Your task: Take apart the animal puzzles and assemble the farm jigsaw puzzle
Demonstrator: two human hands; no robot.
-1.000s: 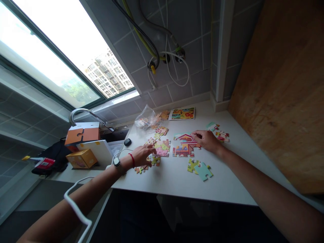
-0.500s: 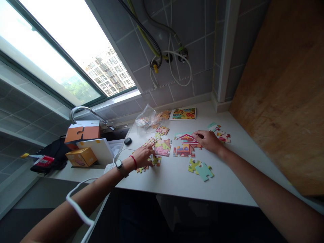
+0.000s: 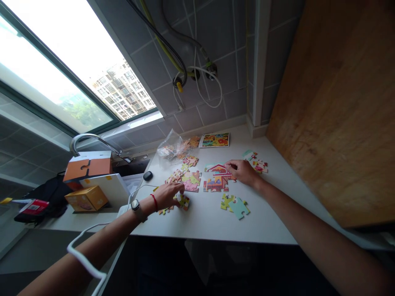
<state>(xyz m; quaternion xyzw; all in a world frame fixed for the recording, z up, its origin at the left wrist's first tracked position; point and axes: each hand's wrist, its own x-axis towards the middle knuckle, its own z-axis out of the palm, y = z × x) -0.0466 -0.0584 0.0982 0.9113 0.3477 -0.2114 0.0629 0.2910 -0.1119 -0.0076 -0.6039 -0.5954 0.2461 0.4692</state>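
My left hand (image 3: 168,195), with a red cord and a watch at the wrist, pinches a yellow-green puzzle piece (image 3: 184,202) low over the counter. Just beyond it lie a pink-and-green joined section (image 3: 191,181) and several loose pieces (image 3: 174,176). My right hand (image 3: 242,171) is closed, thumb and fingertips at the right side of a partly joined red barn puzzle (image 3: 216,183). A piece at that edge is mostly hidden by the fingers. Nearer me, a pale green piece (image 3: 238,208) overlaps a yellow-green one (image 3: 226,200).
Beyond the hands are a clear plastic bag (image 3: 169,150) of pieces and a picture card (image 3: 215,139). More pieces (image 3: 260,166) lie right of my right hand. At left are a black oval object (image 3: 148,176), an orange box (image 3: 86,198), a faucet (image 3: 95,138) and a white cable (image 3: 83,259).
My left hand has drawn the yellow-green piece slightly toward me, out from the pieces beside it. My right hand stays at the barn puzzle. The whole view has shifted a little.
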